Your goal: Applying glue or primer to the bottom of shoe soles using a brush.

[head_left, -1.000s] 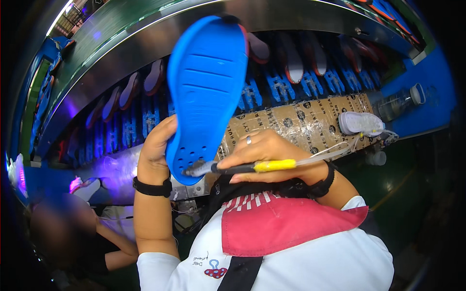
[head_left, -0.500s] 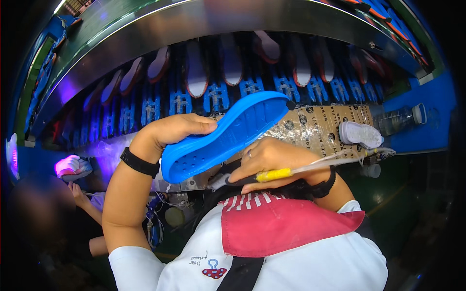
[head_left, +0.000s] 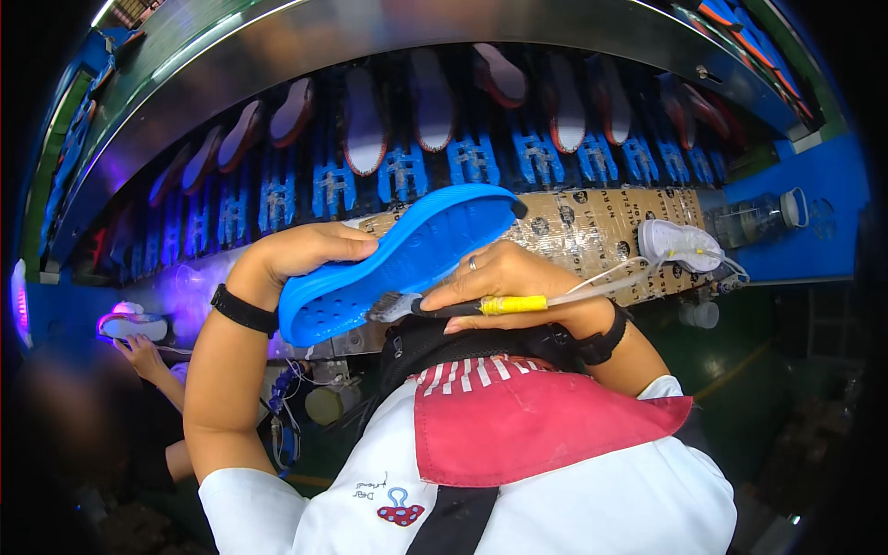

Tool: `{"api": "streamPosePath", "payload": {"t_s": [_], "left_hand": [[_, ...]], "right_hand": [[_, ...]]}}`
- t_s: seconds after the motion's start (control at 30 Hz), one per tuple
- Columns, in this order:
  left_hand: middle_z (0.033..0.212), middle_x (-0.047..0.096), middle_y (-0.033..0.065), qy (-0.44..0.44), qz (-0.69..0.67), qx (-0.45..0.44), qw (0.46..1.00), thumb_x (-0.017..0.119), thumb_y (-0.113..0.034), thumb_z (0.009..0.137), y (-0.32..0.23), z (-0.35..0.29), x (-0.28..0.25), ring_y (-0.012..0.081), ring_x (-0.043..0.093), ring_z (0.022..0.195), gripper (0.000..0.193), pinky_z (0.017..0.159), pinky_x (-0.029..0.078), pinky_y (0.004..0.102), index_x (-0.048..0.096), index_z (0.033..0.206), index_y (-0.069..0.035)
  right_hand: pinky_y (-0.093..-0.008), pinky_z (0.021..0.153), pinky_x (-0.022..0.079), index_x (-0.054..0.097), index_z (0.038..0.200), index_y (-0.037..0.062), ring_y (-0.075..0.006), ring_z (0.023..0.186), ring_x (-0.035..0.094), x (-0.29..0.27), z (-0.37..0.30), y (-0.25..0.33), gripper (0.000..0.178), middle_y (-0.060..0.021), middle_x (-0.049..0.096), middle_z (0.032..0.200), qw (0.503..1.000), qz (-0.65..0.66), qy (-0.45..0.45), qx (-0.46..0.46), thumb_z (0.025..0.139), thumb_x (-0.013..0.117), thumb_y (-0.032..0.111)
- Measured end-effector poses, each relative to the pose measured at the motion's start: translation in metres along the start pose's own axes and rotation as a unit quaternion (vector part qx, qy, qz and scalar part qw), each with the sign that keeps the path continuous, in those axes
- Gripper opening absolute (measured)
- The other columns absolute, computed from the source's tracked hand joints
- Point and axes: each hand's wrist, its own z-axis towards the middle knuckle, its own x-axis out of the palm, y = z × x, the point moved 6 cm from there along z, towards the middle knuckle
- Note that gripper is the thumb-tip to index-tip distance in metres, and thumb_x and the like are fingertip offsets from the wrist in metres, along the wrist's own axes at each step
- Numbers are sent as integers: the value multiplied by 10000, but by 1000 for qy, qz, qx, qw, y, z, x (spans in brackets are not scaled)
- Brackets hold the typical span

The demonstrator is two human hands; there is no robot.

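A blue shoe sole [head_left: 407, 254] is tilted with its hollow inside toward me, toe end up at the right. My left hand [head_left: 310, 252] is closed on its left side, thumb over the upper rim. In my right hand [head_left: 504, 282] is a brush [head_left: 453, 306] with a dark handle, yellow wrap and a clear tube trailing off to the right. The bristles touch the inner lower rim of the sole, beside its small holes. A wet sheen shows along that rim.
Beyond the sole, a rack with blue holders [head_left: 402, 176] carries several shoe soles under a metal hood. Brown taped cardboard [head_left: 573, 231] covers the bench. A white shoe [head_left: 680, 245] and clear plastic jug [head_left: 754, 220] stand right. At left, another person's hand [head_left: 141, 356] holds a shoe.
The brush has come up from below the sole onto its inner rim. Sole and left hand have shifted slightly left. The rack's soles have drifted left in view.
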Motion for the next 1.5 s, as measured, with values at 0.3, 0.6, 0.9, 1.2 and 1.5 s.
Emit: {"api": "streamPosePath", "payload": {"t_s": [0.3, 0.6, 0.9, 1.2, 1.5], "left_hand": [[1320, 450, 140, -179, -329, 443, 815, 434, -294, 928, 60, -8, -29, 265, 404, 1240, 489, 1053, 296, 423, 377, 1313, 3], [1372, 330, 256, -140, -626, 320, 698, 372, -578, 832, 171, 29, 13, 461, 385, 1211, 757, 921, 334, 662, 290, 1382, -64], [1312, 361, 298, 18, -641, 255, 724, 386, -592, 818, 148, 35, 55, 502, 422, 1142, 796, 766, 484, 603, 259, 1383, -45], [1191, 499, 215, -72, -573, 443, 686, 388, -622, 793, 42, 12, 77, 405, 545, 1000, 767, 615, 532, 482, 348, 1345, -90], [1269, 495, 117, -138, -552, 441, 694, 474, -529, 743, 45, 29, 94, 281, 485, 1152, 714, 979, 386, 442, 428, 1307, -95]], "right_hand": [[-287, 685, 498, 679, 964, 45, -236, 778, 658, -20, -29, -6, 269, -121, 677, 911, 992, 3, -62, 106, 724, 733, 155], [-262, 670, 490, 677, 960, 42, -190, 750, 651, -28, -42, -4, 273, -113, 677, 853, 983, 25, -125, 130, 703, 743, 103], [-219, 604, 462, 650, 976, 5, -100, 687, 614, -32, -36, 12, 246, -88, 664, 804, 956, 21, -236, 173, 741, 684, 68], [-214, 539, 451, 617, 873, -19, -78, 609, 586, -36, 10, 58, 157, -70, 628, 732, 932, 54, -343, 107, 741, 662, 52], [-322, 555, 471, 602, 821, -17, -253, 579, 589, -29, 23, 71, 178, -112, 600, 691, 884, -264, -386, 13, 666, 677, 25]]}}
